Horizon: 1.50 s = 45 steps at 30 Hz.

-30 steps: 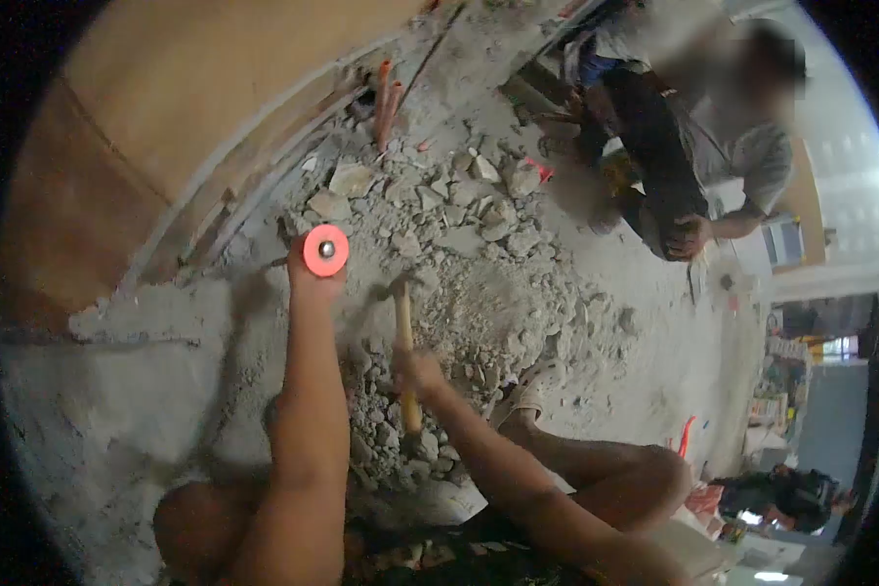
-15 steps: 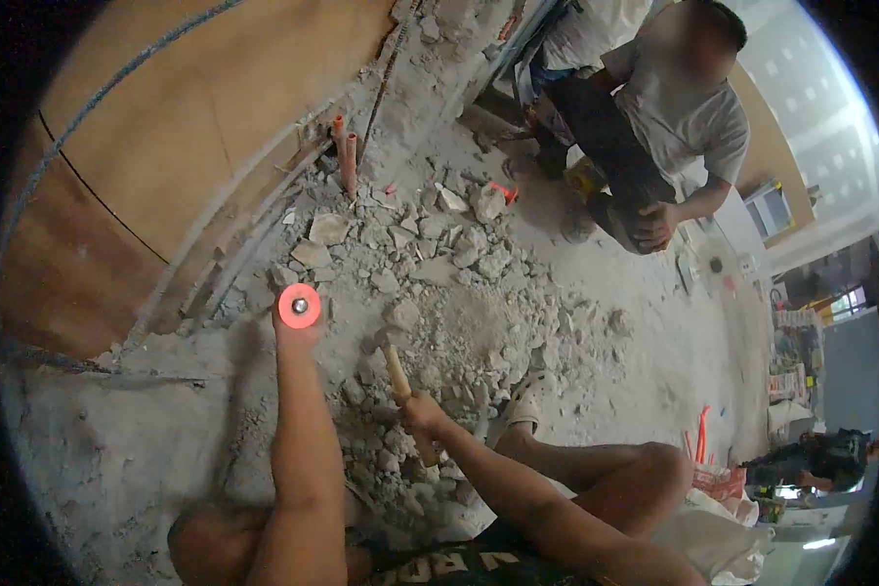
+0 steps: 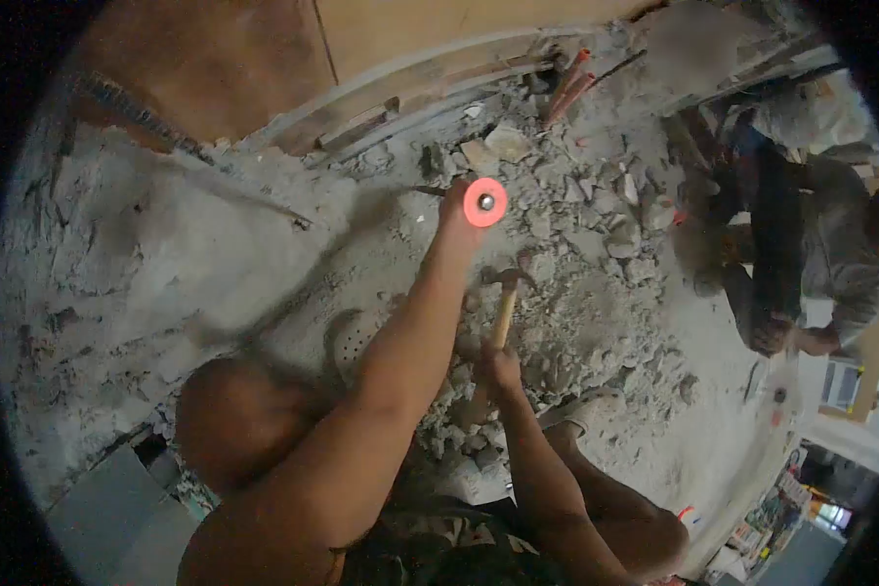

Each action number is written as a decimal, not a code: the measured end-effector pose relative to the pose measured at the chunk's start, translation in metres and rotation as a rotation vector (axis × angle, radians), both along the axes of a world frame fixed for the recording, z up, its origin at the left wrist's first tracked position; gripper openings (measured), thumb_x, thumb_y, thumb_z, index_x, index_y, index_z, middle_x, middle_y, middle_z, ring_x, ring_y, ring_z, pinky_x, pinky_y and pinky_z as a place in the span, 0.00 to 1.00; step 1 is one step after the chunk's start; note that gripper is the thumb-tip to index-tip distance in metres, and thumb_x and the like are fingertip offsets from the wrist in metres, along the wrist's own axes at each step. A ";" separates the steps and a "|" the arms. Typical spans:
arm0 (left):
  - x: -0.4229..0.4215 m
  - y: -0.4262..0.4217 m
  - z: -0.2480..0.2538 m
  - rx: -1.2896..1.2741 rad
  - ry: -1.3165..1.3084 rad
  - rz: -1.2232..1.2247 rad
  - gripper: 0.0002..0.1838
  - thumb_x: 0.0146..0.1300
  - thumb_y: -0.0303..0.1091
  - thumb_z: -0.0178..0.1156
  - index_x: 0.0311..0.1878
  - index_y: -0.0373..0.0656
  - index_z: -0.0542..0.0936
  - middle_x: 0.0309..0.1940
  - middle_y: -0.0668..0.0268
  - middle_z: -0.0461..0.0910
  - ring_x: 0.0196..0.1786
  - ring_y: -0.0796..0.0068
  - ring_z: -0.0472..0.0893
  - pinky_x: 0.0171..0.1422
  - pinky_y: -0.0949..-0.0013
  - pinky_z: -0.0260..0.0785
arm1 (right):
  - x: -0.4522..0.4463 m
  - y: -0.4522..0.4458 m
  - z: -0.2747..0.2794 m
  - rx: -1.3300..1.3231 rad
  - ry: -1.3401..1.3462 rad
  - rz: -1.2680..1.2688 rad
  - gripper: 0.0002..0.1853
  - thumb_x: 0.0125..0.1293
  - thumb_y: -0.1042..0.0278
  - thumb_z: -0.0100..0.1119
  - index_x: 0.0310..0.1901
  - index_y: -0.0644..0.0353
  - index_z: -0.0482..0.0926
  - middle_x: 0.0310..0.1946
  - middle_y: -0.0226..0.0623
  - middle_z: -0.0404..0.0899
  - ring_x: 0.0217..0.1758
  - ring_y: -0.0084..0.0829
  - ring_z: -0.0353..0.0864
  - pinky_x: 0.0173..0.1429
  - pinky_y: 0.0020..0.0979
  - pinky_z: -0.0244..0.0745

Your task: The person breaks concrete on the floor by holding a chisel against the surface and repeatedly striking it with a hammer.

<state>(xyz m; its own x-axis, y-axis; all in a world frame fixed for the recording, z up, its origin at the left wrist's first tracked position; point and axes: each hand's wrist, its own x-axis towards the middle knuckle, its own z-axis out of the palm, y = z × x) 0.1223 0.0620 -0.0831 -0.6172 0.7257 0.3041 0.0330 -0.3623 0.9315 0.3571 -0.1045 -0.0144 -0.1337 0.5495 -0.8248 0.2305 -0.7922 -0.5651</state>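
My left hand (image 3: 454,207) is closed round a chisel (image 3: 485,202) with a round pink-orange guard. I look almost straight down on its metal striking end, and the guard covers most of my fingers. A thin dark part of the shank shows to the left of the hand, above the broken floor; whether its tip touches anything I cannot tell. My right hand (image 3: 498,369) grips the wooden handle of a hammer (image 3: 505,313). The hammer's dark head is below and right of the guard, apart from the chisel, over the rubble.
Broken concrete rubble (image 3: 566,322) spreads between my feet and the wall. Orange pipes (image 3: 568,90) stick up by the wooden panel (image 3: 195,68). A co-worker (image 3: 801,225) crouches at the right. My light perforated shoes (image 3: 596,408) stand in the debris.
The view has swung left, so pipes, rubble and co-worker appear farther right. Both hands keep their hold on chisel and hammer. My other shoe has come into view behind the left forearm.
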 end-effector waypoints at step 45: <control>-0.068 0.026 0.072 -0.332 -1.378 -0.011 0.09 0.57 0.44 0.59 0.40 0.55 0.78 0.40 0.77 0.80 0.38 0.80 0.79 0.29 0.72 0.61 | -0.063 0.103 0.236 1.015 1.134 -0.103 0.35 0.58 0.26 0.51 0.50 0.51 0.71 0.29 0.35 0.74 0.24 0.30 0.71 0.27 0.35 0.69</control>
<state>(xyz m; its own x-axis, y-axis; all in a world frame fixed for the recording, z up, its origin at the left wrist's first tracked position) 0.0540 0.0884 -0.0109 -0.2696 0.6500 -0.7105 -0.9594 -0.1181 0.2560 0.2941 -0.0011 0.2212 -0.3430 0.8486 0.4028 -0.7152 0.0421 -0.6977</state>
